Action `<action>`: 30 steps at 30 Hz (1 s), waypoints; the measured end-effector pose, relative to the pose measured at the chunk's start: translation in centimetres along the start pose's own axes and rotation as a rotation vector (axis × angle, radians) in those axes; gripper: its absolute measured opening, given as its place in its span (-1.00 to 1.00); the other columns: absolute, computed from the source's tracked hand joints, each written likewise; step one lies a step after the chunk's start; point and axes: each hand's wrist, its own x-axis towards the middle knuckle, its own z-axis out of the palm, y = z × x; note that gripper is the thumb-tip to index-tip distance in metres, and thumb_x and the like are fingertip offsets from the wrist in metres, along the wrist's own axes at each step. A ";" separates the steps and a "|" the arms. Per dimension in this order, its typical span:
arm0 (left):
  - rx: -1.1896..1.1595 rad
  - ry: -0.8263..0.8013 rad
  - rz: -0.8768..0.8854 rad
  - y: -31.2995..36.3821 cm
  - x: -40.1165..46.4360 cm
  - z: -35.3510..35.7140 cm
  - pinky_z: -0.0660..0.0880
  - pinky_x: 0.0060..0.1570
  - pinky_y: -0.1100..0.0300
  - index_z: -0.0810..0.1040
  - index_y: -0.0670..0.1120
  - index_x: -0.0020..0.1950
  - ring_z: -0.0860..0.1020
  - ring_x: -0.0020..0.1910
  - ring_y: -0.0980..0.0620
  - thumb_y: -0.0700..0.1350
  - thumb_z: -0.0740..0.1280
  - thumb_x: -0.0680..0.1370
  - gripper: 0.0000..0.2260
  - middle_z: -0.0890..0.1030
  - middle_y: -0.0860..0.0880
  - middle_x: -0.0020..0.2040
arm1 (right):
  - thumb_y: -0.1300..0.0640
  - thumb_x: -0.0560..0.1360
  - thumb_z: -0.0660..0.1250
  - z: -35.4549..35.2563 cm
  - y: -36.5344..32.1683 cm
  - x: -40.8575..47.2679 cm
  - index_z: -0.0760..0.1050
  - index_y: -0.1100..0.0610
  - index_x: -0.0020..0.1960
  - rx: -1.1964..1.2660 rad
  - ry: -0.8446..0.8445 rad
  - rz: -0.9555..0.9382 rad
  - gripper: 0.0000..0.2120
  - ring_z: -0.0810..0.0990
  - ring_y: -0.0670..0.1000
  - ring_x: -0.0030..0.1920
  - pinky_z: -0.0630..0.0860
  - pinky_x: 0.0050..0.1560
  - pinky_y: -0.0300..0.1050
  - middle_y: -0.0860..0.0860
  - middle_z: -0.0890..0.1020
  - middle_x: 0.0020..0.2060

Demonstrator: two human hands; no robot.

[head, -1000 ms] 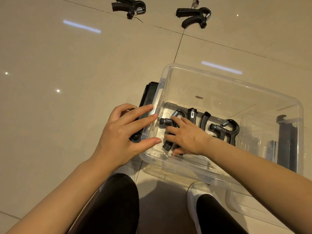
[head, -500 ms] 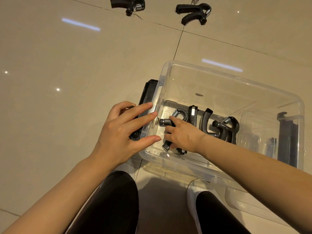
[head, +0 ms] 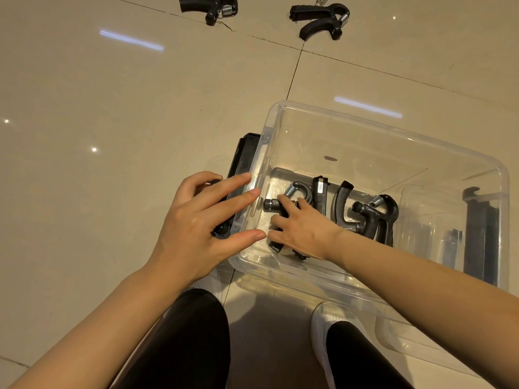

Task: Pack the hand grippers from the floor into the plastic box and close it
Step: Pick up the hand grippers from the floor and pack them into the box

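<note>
The clear plastic box (head: 365,130) sits open on the tiled floor (head: 112,108). Inside it, at the left end, the right hand (head: 304,230) lies over a black hand gripper (head: 295,196) — its fingers seem curled on the handle, though the palm hides the grip. A second gripper (head: 370,217) rests just right of that hand. The left hand (head: 196,228) presses flat, fingers straight, against the box's left wall. Two more grippers — one (head: 209,8) and another (head: 320,19) — lie on the floor well beyond the box.
</note>
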 end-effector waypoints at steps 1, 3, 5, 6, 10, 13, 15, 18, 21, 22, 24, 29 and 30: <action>0.001 -0.002 -0.003 0.0 0.0 0.0 0.28 0.22 0.28 0.59 -0.07 0.20 0.43 0.17 -0.14 0.19 0.35 0.41 -0.53 0.51 0.02 0.26 | 0.21 0.57 0.20 0.1 0.1 -0.3 0.17 0.09 0.40 -0.007 0.018 -0.009 -0.57 -0.01 0.43 0.44 0.28 0.27 0.35 0.14 0.32 0.34; 0.003 -0.001 -0.003 0.0 0.0 0.0 0.27 0.23 0.28 0.59 -0.07 0.20 0.43 0.18 -0.13 0.19 0.35 0.41 -0.53 0.51 0.02 0.26 | 0.24 0.56 0.21 0.3 0.4 -1.0 0.22 0.10 0.36 0.020 0.098 -0.023 -0.60 0.05 0.42 0.44 0.28 0.28 0.35 0.15 0.36 0.31; 0.005 -0.004 0.003 -0.1 0.0 0.0 0.27 0.23 0.29 0.58 -0.07 0.20 0.42 0.18 -0.13 0.19 0.35 0.42 -0.53 0.51 0.02 0.26 | 0.23 0.48 0.33 0.4 0.8 -1.8 0.35 0.11 0.28 0.057 0.250 -0.026 -0.61 0.25 0.39 0.39 0.37 0.24 0.31 0.13 0.49 0.21; 0.007 -0.005 0.005 -0.1 0.0 0.0 0.27 0.23 0.29 0.58 -0.06 0.20 0.42 0.18 -0.13 0.19 0.34 0.42 -0.53 0.50 0.02 0.26 | 0.22 0.44 0.38 0.4 1.2 -2.1 0.42 0.11 0.22 0.086 0.341 -0.018 -0.63 0.35 0.35 0.34 0.42 0.22 0.27 0.11 0.55 0.15; 0.002 -0.002 0.002 -0.1 0.0 0.1 0.27 0.22 0.28 0.58 -0.05 0.20 0.43 0.18 -0.15 0.20 0.35 0.41 -0.53 0.51 0.03 0.26 | 0.05 0.56 0.19 -1.3 2.4 -3.4 0.50 0.19 0.10 0.384 0.660 0.102 -0.75 0.55 0.16 0.09 0.45 0.11 0.03 0.11 0.61 0.01; -0.005 0.010 -0.003 -0.2 0.0 0.1 0.28 0.22 0.27 0.58 -0.05 0.19 0.43 0.17 -0.15 0.20 0.35 0.41 -0.54 0.51 0.03 0.26 | -0.10 0.57 0.15 -3.8 2.8 -4.9 0.43 0.18 0.13 0.905 0.736 0.450 -0.64 0.55 0.08 -0.10 0.46 -0.13 -0.06 0.06 0.59 -0.08; -0.003 0.011 -0.003 -0.2 0.0 0.1 0.28 0.22 0.27 0.58 -0.05 0.19 0.43 0.17 -0.15 0.20 0.34 0.41 -0.54 0.51 0.03 0.26 | -0.06 0.56 0.22 -4.9 3.1 -5.4 0.40 0.13 0.17 1.169 0.782 0.643 -0.69 0.56 -0.03 -0.17 0.48 -0.19 -0.14 -0.01 0.59 -0.14; -0.003 0.014 0.003 -0.2 0.0 0.2 0.29 0.22 0.26 0.59 -0.05 0.19 0.44 0.17 -0.15 0.20 0.35 0.41 -0.54 0.51 0.03 0.25 | -0.05 0.52 0.30 -4.9 3.4 -4.3 0.35 0.08 0.23 1.414 0.664 0.782 -0.64 0.54 -0.10 -0.30 0.41 -0.31 -0.22 -0.05 0.56 -0.29; -0.002 0.024 0.006 -0.2 0.0 0.2 0.31 0.20 0.22 0.58 -0.04 0.18 0.44 0.16 -0.17 0.19 0.36 0.41 -0.55 0.51 0.03 0.25 | -0.07 0.52 0.29 -3.0 2.7 -2.3 0.31 0.13 0.33 1.526 0.472 0.858 -0.53 0.59 -0.01 -0.19 0.44 -0.26 -0.16 0.02 0.61 -0.16; 0.000 0.024 0.007 -0.2 0.0 0.2 0.32 0.20 0.22 0.58 -0.04 0.19 0.44 0.16 -0.17 0.19 0.36 0.41 -0.55 0.51 0.03 0.25 | -0.07 0.53 0.28 -2.3 2.6 -1.8 0.28 0.12 0.35 1.493 0.437 0.877 -0.52 0.60 0.04 -0.14 0.45 -0.21 -0.12 0.05 0.61 -0.11; -0.004 0.024 0.008 -0.2 0.0 0.2 0.31 0.20 0.23 0.57 -0.03 0.19 0.44 0.16 -0.16 0.20 0.35 0.41 -0.55 0.51 0.03 0.25 | -0.04 0.55 0.26 -1.3 2.7 -1.5 0.26 0.12 0.37 1.344 0.360 0.862 -0.54 0.56 0.07 -0.14 0.40 -0.18 -0.10 0.05 0.59 -0.14; -0.010 0.026 0.013 -0.2 0.1 0.2 0.30 0.21 0.25 0.55 -0.02 0.20 0.43 0.16 -0.15 0.19 0.36 0.41 -0.55 0.50 0.04 0.26 | 0.07 0.55 0.25 0.5 3.0 -2.0 0.34 0.07 0.35 0.857 0.313 0.663 -0.62 0.52 0.15 0.06 0.42 -0.12 -0.07 0.10 0.55 0.04; -0.009 0.025 0.013 -0.2 0.0 0.2 0.29 0.21 0.25 0.55 -0.03 0.20 0.43 0.16 -0.15 0.19 0.36 0.41 -0.55 0.50 0.03 0.26 | 0.06 0.53 0.27 0.8 3.0 -2.1 0.34 0.05 0.37 0.763 0.314 0.607 -0.58 0.47 0.17 0.15 0.44 -0.03 -0.04 0.11 0.49 0.15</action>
